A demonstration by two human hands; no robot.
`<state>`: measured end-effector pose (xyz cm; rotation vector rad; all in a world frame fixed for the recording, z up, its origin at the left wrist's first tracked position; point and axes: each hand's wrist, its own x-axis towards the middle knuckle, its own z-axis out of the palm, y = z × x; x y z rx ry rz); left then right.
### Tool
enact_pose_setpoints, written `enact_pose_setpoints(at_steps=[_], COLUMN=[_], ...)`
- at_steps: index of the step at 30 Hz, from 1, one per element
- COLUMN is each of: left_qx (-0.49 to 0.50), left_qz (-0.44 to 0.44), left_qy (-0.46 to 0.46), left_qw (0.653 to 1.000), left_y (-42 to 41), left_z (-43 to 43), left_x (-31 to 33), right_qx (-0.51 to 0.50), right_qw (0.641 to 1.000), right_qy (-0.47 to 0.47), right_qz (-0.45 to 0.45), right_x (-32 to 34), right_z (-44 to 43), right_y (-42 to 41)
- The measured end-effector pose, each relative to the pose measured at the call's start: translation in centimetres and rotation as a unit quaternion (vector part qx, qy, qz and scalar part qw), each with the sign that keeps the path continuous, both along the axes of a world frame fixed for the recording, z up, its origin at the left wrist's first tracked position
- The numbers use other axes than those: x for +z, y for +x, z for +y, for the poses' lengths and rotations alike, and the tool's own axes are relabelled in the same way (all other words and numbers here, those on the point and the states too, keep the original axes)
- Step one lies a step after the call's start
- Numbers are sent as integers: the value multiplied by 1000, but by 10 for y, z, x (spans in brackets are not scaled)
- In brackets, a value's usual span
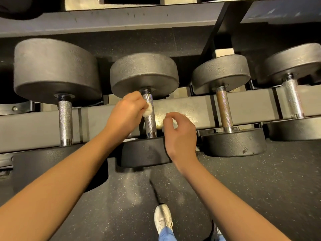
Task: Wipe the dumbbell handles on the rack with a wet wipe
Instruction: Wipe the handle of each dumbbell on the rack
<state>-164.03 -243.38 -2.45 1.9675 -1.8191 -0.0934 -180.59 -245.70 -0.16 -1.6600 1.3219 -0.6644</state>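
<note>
My left grip [129, 108] pinches the wet wipe [148, 112] against the far half of the second dumbbell handle [150, 124]; right grip [180, 136] hangs loose, empty, just right of it. I'd wrap the wipe round, stroke full length, twisting.

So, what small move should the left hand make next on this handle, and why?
Probably slide the wet wipe down the handle toward its near end. The left hand pinches the wipe against the handle's upper part, and the lower stretch lies bare below it. The right hand hovers beside, holding nothing.
</note>
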Motion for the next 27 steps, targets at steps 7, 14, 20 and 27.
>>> enact_pose_setpoints(at_steps=[7,14,20,27], left_qx=[25,-137,-59,-179], left_qz=[-65,-66,-117,-17], left_qy=[-2,52,152,101], left_qw=[998,987,980,979], left_y=[0,2,-14,-9], left_z=[-19,-13,-41,-3], left_x=[2,8,18,8], right_qx=[10,9,10,-18], right_qw=[1000,999,998,999], right_qy=[6,-19,-18,10], right_qz=[21,38,52,42], right_x=[2,3,3,6], right_z=[-2,-1,-1,-1], right_y=[-3,-2,-2,0])
